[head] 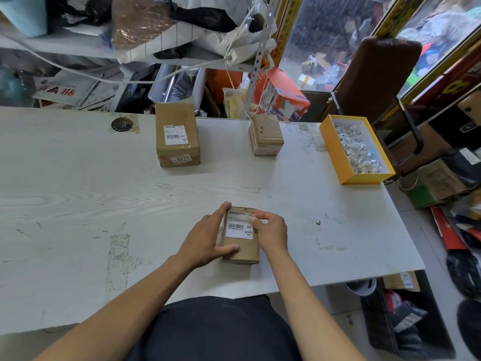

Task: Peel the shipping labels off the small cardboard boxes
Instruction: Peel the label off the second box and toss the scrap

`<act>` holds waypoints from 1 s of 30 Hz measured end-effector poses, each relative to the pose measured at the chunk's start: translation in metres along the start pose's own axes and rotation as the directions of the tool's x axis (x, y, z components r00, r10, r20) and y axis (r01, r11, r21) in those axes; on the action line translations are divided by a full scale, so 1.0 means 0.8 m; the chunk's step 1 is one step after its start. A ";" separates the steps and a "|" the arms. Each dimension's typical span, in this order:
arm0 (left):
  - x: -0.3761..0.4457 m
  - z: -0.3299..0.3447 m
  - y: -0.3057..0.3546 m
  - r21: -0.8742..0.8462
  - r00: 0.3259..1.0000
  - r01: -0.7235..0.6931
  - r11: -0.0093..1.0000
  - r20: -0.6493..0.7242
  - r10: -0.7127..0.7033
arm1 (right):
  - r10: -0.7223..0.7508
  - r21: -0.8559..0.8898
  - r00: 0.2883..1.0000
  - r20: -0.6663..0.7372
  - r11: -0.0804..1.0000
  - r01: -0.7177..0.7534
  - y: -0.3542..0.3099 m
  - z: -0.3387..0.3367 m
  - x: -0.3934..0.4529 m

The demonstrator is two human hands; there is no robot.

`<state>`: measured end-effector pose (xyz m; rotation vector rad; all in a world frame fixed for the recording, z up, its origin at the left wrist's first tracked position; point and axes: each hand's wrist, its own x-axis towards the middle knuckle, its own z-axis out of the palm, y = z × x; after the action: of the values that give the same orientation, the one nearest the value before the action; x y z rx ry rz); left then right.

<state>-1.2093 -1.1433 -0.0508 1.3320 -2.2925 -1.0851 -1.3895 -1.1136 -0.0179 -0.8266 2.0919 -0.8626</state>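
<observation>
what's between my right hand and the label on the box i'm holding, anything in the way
Nothing visible. The right hand is already at the top right corner of the shipping label, fingers on it, while the left hand steadies the small cardboard box from its left side.

**What the head view leaves unclear**

The right hand (270,230) covers the upper right corner of the white barcode shipping label (239,227), so whether that corner is lifted cannot be told. The label's small top print is unreadable. The left hand (208,238) hides the left side of the small brown cardboard box (242,252). Both elbows are cut off by the bottom edge.
</observation>
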 end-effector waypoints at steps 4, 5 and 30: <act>0.000 0.000 0.000 0.001 1.000 -0.001 1.000 0.000 0.001 | 0.006 0.007 1.000 0.001 1.000 -0.006 -0.002 0.000 0.000; 0.000 0.000 0.000 -0.003 1.000 -0.001 1.000 0.000 0.001 | 0.004 0.006 1.000 -0.001 1.000 -0.004 -0.001 0.001 0.000; -0.001 -0.001 0.000 -0.006 1.000 0.003 1.000 -0.004 -0.003 | 0.010 0.033 1.000 0.005 0.999 -0.010 0.006 0.005 0.002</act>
<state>-1.2083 -1.1431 -0.0502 1.3341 -2.2837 -1.0879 -1.3888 -1.1136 -0.0239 -0.7995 2.0703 -0.8864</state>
